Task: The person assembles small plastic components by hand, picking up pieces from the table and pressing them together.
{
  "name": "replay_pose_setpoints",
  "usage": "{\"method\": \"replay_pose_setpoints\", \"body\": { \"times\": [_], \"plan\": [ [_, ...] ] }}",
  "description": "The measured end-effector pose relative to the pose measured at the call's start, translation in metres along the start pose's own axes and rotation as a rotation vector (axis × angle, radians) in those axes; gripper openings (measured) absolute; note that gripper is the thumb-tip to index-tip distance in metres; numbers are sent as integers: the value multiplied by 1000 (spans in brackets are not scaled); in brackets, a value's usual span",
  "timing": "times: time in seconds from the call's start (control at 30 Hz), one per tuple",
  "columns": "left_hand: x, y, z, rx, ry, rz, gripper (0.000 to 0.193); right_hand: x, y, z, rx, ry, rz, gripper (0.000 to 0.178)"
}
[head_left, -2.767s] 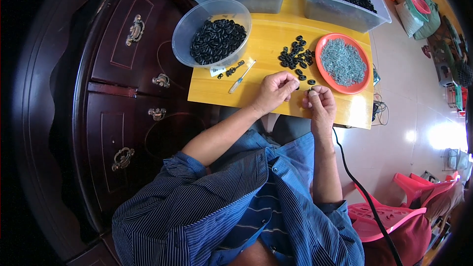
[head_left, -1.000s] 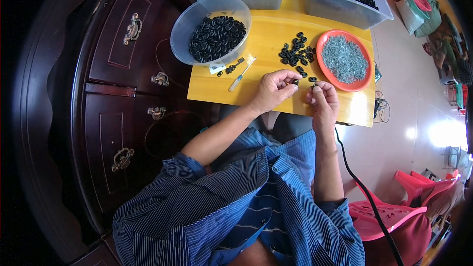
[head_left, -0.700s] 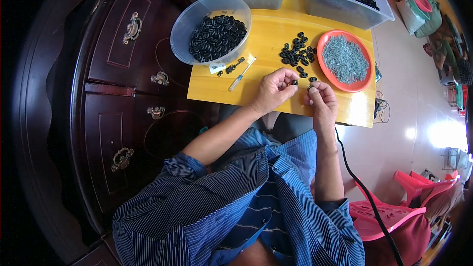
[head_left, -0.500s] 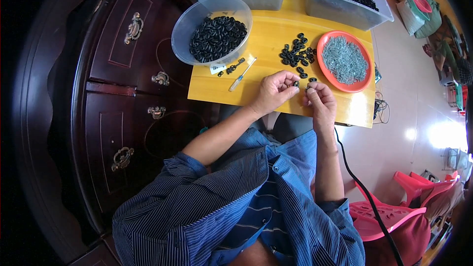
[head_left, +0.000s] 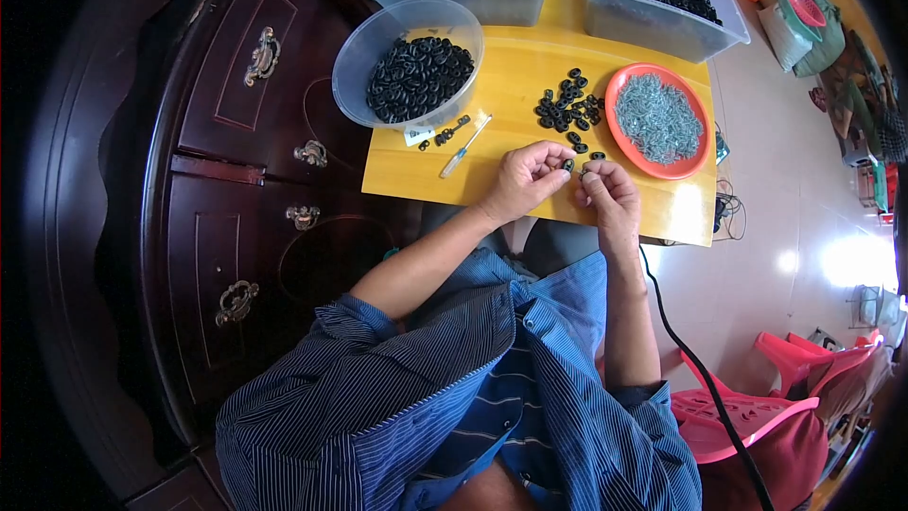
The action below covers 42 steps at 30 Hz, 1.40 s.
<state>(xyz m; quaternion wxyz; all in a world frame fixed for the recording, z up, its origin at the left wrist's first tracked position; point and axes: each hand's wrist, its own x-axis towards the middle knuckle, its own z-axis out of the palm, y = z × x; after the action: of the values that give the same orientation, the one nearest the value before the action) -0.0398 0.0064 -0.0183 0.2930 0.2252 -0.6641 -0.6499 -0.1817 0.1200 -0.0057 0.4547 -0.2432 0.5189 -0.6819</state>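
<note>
Over the near edge of the yellow table, my left hand (head_left: pixel 526 179) pinches a small black oval piece (head_left: pixel 567 165) between thumb and fingers. My right hand (head_left: pixel 613 195) is close beside it on the right, its thumb and forefinger pressed together on something too small to make out. Just beyond the hands lie several loose black oval pieces with two holes (head_left: pixel 564 112). An orange-red plate (head_left: pixel 701 150) full of small silvery metal parts (head_left: pixel 657 118) stands to their right, and one black piece (head_left: pixel 597 156) lies by my right fingers.
A round clear tub (head_left: pixel 348 76) of black pieces stands at the left. Two large clear bins (head_left: pixel 501 0) (head_left: pixel 653 39) of similar pieces fill the far side. A thin pen-like tool (head_left: pixel 466 146) lies near the tub. Dark drawers (head_left: pixel 227 132) flank the table; a black cable (head_left: pixel 695 357) runs at right.
My right fingertips have moved slightly left, nearer the black piece in my left hand. The left hand keeps its pinch almost unmoved.
</note>
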Motion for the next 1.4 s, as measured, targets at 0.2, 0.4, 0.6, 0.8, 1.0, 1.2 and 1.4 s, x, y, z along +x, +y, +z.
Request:
{"method": "replay_pose_setpoints", "body": {
  "times": [0.2,0.4,0.6,0.8,1.0,1.2,1.4],
  "plan": [
    [0,1,0,-10,-17,-14,30,0,-2,1,-19,-14,17,11],
    [-1,2,1,20,-35,-4,29,0,-1,1,-23,-16,29,11],
    [-1,6,1,-5,-27,22,29,1,-1,2,-31,7,26,12],
    [-2,4,0,-46,-25,28,28,2,0,3,-39,16,34,11],
    [-2,4,1,-30,-40,9,28,0,-4,5,-50,11,32,10],
    [-2,3,0,6,-32,25,27,0,-4,7,-56,17,43,9],
    [-2,3,-1,5,-31,15,26,1,-5,6,-57,7,47,9]
  ]
}}
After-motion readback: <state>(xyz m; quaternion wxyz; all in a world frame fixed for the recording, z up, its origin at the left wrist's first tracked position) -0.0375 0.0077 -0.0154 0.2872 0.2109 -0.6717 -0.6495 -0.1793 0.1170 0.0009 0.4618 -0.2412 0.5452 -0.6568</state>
